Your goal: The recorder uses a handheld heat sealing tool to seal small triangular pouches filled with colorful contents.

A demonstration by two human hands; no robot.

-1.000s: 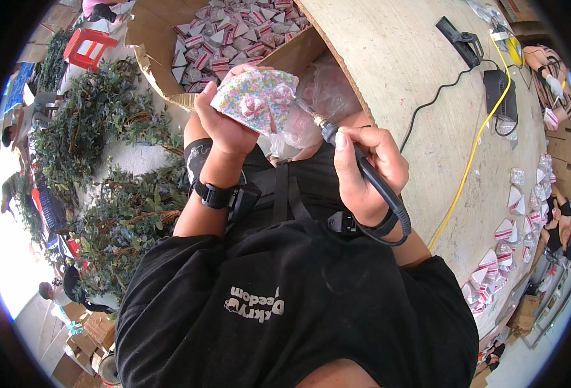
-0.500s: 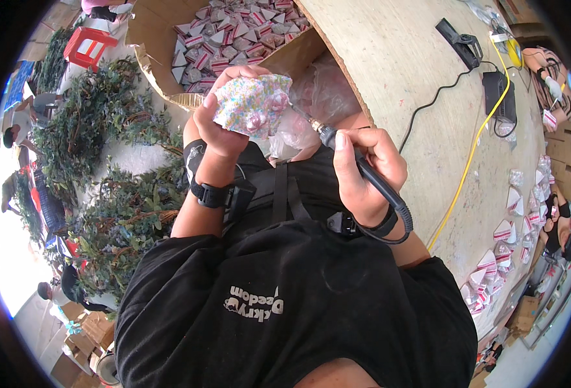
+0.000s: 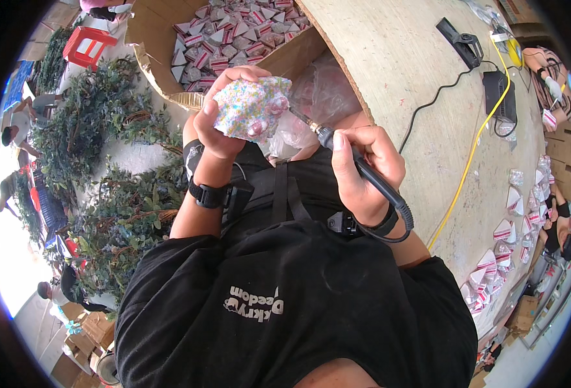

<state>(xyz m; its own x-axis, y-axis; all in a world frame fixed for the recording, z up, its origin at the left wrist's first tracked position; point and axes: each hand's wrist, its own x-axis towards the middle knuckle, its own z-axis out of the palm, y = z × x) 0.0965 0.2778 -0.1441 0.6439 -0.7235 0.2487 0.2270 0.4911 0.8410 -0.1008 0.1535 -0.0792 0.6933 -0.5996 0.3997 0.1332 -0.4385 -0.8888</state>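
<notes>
Black soldering iron [image 3: 349, 155] slanted toward a speckled piece [image 3: 243, 103]

White with pastel dots and 2 shiny pink knobs [image 3: 258, 128], the speckled piece is held up in the left hand [image 3: 211, 132], whose fingers are curled over its far edge while the thumb is pressed at its left side. The handle of the soldering iron is pinched like a pen by the right hand [image 3: 373, 171], which is closed around it. From the right hand, the piece is found ahead and to the left, and the iron's long axis is pointed that way; its metal tip is held just beside the right-hand knob, though whether they are touching cannot be told. Beyond, a cardboard box [image 3: 144, 39] is heaped with small wedges [image 3: 234, 32]; at right, a pale bench [image 3: 421, 58] is crossed by a yellow cord [image 3: 473, 155].
</notes>
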